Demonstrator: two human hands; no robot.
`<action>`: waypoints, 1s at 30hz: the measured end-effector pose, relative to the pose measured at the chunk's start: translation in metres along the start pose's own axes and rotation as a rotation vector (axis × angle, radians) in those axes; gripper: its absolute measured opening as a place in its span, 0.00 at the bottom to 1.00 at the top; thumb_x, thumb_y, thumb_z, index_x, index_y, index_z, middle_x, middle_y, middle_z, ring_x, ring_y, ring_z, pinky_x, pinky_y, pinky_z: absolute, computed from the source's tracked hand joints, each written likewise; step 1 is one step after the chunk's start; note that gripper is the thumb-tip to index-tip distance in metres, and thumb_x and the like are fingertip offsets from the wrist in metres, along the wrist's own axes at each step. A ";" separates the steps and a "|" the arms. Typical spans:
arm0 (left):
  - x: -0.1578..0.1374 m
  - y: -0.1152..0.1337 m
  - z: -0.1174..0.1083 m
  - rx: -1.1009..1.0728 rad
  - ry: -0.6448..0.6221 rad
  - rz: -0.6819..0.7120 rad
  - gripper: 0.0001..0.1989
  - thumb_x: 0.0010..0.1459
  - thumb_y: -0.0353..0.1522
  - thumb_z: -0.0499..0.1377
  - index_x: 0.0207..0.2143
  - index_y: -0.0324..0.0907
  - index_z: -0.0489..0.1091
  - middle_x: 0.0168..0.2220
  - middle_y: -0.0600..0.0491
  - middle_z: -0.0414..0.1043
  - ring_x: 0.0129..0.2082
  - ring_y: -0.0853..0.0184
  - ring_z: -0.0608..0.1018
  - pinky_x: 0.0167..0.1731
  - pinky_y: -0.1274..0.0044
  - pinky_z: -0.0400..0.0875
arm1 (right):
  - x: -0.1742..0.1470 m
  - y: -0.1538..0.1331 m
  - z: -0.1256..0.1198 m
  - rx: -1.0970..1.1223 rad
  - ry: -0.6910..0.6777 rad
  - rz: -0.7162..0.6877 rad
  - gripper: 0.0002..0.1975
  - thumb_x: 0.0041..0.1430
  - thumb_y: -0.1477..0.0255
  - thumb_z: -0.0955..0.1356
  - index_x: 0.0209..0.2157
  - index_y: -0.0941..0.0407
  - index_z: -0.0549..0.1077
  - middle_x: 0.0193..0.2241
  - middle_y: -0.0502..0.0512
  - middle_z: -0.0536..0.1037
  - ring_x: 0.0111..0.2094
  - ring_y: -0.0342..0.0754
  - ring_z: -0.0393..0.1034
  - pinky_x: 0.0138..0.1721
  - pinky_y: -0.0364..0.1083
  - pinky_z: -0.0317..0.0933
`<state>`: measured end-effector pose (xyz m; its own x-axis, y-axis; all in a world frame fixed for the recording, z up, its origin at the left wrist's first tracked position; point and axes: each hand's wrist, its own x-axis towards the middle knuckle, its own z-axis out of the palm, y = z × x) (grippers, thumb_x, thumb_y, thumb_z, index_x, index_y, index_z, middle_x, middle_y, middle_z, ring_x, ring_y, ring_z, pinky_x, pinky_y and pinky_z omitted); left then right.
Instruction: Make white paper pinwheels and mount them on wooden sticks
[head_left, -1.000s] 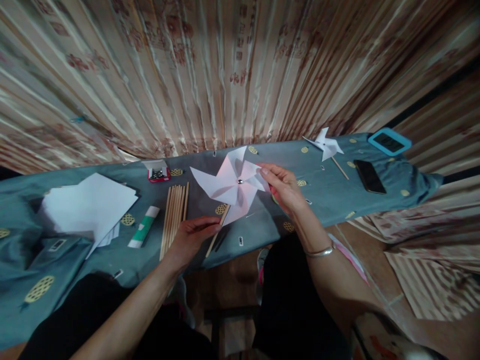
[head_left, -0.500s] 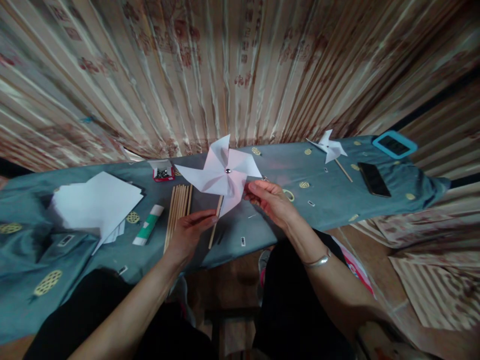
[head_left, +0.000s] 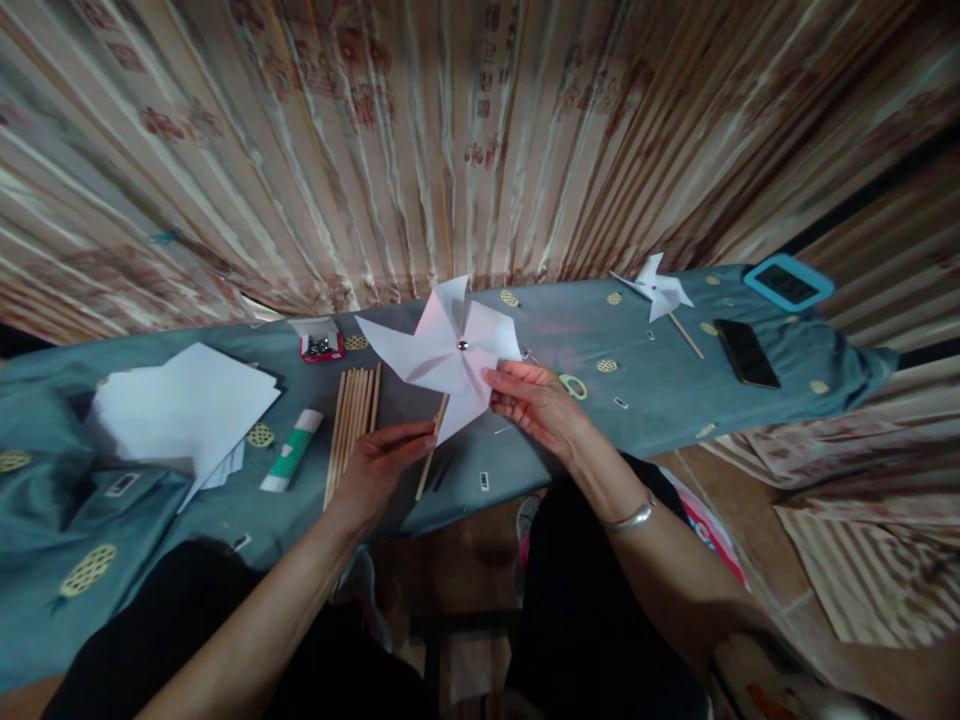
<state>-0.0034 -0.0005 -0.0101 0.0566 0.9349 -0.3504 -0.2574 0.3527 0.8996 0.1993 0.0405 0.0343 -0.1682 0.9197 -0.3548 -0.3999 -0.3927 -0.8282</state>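
A white paper pinwheel (head_left: 441,350) with a silver pin at its centre is held up over the table's front part. My left hand (head_left: 379,462) pinches its wooden stick (head_left: 427,470) between thumb and fingers. On the right side, my right hand (head_left: 536,400) has its thumb and fingers closed on a paper blade of the pinwheel. Wooden sticks (head_left: 352,415) lie in a row just behind my left hand. Past my right hand lie scissors (head_left: 574,387) with a pale green handle, partly hidden.
White paper sheets (head_left: 172,400) and a green-and-white glue stick (head_left: 294,452) lie on the left. Behind is a small red box (head_left: 322,345) of metal pins. A second pinwheel (head_left: 654,287), a phone (head_left: 746,353) and a blue-framed digital clock (head_left: 791,282) are at the right.
The pinwheel's blades have turned and shifted slightly right. My right thumb has come onto the front of a blade, while my left hand keeps its grip on the stick.
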 end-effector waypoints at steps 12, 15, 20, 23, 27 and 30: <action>-0.001 0.001 0.005 0.029 -0.043 0.058 0.14 0.39 0.36 0.72 0.31 0.42 0.81 0.32 0.50 0.82 0.39 0.60 0.80 0.49 0.70 0.70 | 0.005 0.010 0.007 0.083 -0.022 0.101 0.12 0.39 0.73 0.78 0.28 0.59 0.77 0.23 0.50 0.81 0.23 0.41 0.76 0.23 0.36 0.70; 0.000 0.000 0.004 0.034 -0.035 0.065 0.15 0.38 0.36 0.72 0.32 0.43 0.81 0.33 0.50 0.82 0.40 0.59 0.80 0.50 0.68 0.70 | 0.005 0.011 0.010 0.106 -0.030 0.111 0.11 0.38 0.74 0.78 0.27 0.59 0.77 0.22 0.50 0.81 0.23 0.41 0.76 0.24 0.36 0.71; 0.000 0.002 0.004 0.075 -0.016 0.081 0.16 0.38 0.37 0.72 0.32 0.43 0.81 0.35 0.49 0.82 0.41 0.58 0.80 0.51 0.67 0.69 | 0.005 0.011 0.016 0.096 -0.032 0.105 0.12 0.38 0.73 0.79 0.26 0.58 0.76 0.22 0.49 0.80 0.23 0.41 0.76 0.24 0.37 0.70; -0.001 0.005 0.004 0.087 -0.022 0.072 0.17 0.38 0.37 0.72 0.33 0.42 0.81 0.37 0.49 0.82 0.43 0.58 0.80 0.53 0.66 0.68 | 0.005 0.011 0.017 0.010 -0.016 0.058 0.14 0.37 0.69 0.79 0.25 0.58 0.76 0.23 0.49 0.80 0.24 0.41 0.75 0.24 0.37 0.67; -0.002 0.006 0.004 0.088 -0.003 0.073 0.17 0.36 0.38 0.73 0.32 0.44 0.81 0.36 0.50 0.82 0.43 0.57 0.80 0.52 0.66 0.69 | 0.007 0.013 0.016 -0.198 0.032 -0.111 0.14 0.38 0.63 0.78 0.22 0.57 0.74 0.18 0.45 0.75 0.20 0.37 0.67 0.22 0.38 0.59; -0.002 0.006 0.003 0.106 -0.017 0.082 0.17 0.37 0.39 0.72 0.33 0.44 0.81 0.34 0.51 0.82 0.43 0.57 0.80 0.51 0.67 0.70 | 0.007 0.016 0.014 -0.351 0.098 -0.278 0.12 0.41 0.64 0.76 0.22 0.56 0.74 0.18 0.45 0.74 0.19 0.37 0.63 0.23 0.40 0.57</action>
<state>-0.0021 0.0000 -0.0032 0.0559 0.9611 -0.2705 -0.1585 0.2760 0.9480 0.1789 0.0406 0.0253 -0.0047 0.9923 -0.1236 -0.0850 -0.1235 -0.9887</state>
